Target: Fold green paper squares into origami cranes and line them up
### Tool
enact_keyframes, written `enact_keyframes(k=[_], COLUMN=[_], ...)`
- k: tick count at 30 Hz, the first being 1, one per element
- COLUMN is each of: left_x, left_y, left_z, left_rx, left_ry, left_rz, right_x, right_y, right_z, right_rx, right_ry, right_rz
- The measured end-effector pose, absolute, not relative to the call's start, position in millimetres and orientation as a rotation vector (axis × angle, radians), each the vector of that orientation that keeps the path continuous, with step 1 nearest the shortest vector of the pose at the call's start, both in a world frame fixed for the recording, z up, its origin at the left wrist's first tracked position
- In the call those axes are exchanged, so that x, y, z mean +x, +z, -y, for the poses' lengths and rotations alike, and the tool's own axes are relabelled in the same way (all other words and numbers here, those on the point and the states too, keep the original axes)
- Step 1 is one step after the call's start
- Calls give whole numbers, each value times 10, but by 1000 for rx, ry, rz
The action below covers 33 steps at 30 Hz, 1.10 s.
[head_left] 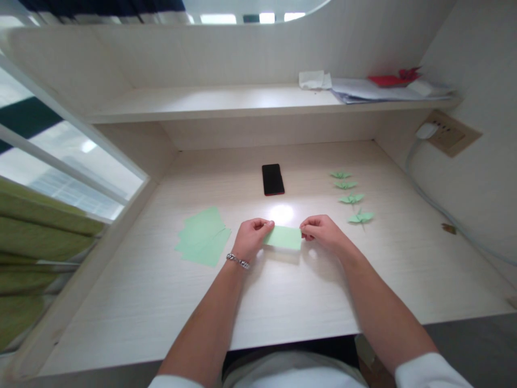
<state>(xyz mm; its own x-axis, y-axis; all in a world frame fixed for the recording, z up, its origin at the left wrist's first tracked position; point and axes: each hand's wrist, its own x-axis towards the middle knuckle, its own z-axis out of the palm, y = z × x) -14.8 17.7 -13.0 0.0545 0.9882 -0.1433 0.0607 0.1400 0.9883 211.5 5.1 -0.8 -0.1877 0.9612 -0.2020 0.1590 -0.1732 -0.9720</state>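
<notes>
A pale green sheet of paper, folded to a rectangle, is held just above the desk between my hands. My left hand, with a chain bracelet at the wrist, pinches its left end. At the opposite end, the fingers of my right hand are closed on the upper right corner. Left of my hands lies a fanned pile of green paper sheets. Several folded green paper cranes stand in a column beyond my right hand.
A black phone lies on the desk ahead of my hands. Papers and a red item rest on the shelf. At the right, a white cable runs down from a wall socket.
</notes>
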Motion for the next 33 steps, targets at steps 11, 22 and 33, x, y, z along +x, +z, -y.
enact_keyframes(k=[11, 22, 33], left_x=[-61, -265, -22], left_y=[-7, 141, 75], left_z=[-64, -71, -18], left_rx=[1509, 1836, 1580], left_ry=[908, 538, 764], left_rz=[-1221, -1130, -1080], right_x=[1957, 2137, 1994], right_y=[-14, 52, -17], right_z=[20, -2, -2], right_rx=[-1323, -1390, -1370], right_ry=[1314, 1294, 1208], right_rz=[1626, 1740, 1517])
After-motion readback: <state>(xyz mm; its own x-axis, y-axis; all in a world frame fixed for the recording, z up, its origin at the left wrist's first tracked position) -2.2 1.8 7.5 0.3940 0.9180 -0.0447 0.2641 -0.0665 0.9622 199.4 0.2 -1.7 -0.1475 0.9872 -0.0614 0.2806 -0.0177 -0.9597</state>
